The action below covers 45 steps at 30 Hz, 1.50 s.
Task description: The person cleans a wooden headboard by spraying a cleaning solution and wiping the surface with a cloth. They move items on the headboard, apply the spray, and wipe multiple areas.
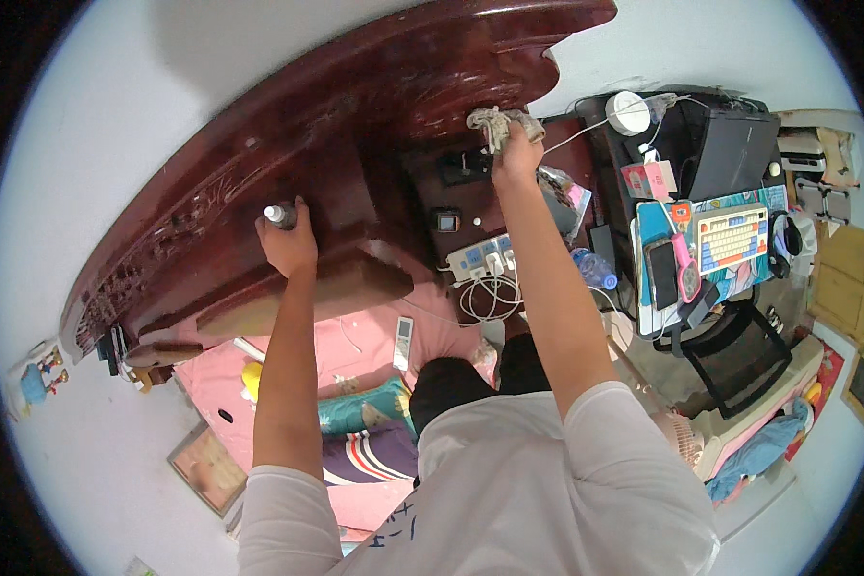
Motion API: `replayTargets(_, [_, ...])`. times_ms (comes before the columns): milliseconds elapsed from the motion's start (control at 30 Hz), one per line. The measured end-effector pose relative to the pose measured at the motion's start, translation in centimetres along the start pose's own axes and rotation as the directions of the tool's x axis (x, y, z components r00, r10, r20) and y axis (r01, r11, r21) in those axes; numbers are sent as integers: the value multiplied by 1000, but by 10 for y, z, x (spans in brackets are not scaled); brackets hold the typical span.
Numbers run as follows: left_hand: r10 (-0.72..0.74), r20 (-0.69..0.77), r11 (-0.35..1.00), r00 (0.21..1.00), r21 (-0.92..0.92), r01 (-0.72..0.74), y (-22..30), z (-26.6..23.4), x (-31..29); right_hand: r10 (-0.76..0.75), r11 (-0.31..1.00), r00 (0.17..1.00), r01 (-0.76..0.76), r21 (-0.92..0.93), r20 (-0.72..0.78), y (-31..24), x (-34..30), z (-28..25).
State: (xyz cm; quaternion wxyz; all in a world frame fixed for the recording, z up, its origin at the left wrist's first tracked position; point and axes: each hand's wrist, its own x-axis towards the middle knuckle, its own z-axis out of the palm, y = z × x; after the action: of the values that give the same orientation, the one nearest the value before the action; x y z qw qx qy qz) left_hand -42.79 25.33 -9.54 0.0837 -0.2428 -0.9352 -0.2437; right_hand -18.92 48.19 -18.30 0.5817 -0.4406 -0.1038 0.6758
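My left hand [292, 243] is closed around a small bottle with a white top [276, 215], held over the dark red wooden headboard [326, 187]. The bottle's lower part is hidden by my fingers. Farther right, my right hand [518, 158] grips a crumpled, light patterned cloth [494, 125] against the right end of the headboard. Below that arm lies a brown bedside top [432, 178] with a small square-faced watch-like device [446, 222] on it.
A power strip [475, 257] with white plugs and coiled cables sits under my right forearm. Pink bedding [355, 331] holds a white remote [403, 343]. To the right stand a desk with a keyboard [730, 238], a black laptop [734, 154], a water bottle [595, 269] and a chair [736, 357].
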Motion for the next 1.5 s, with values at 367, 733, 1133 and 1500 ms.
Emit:
replayTargets(367, [-1,-34,990,999,-138,-4,5,8,2,101,995,995,-101,20,-12,63,-18,-4])
replayTargets(733, [58,-41,991,997,-122,-63,-12,10,4,-256,911,966,251,-328,26,32,32,-33])
replayTargets(1133, [78,-31,995,996,-62,-80,-8,4,1,-378,833,912,411,-370,161,-18,12,-17])
replayTargets(1500, [49,-4,991,999,-121,-49,-2,5,2,-447,829,882,471,-300,151,-26,-5,-3])
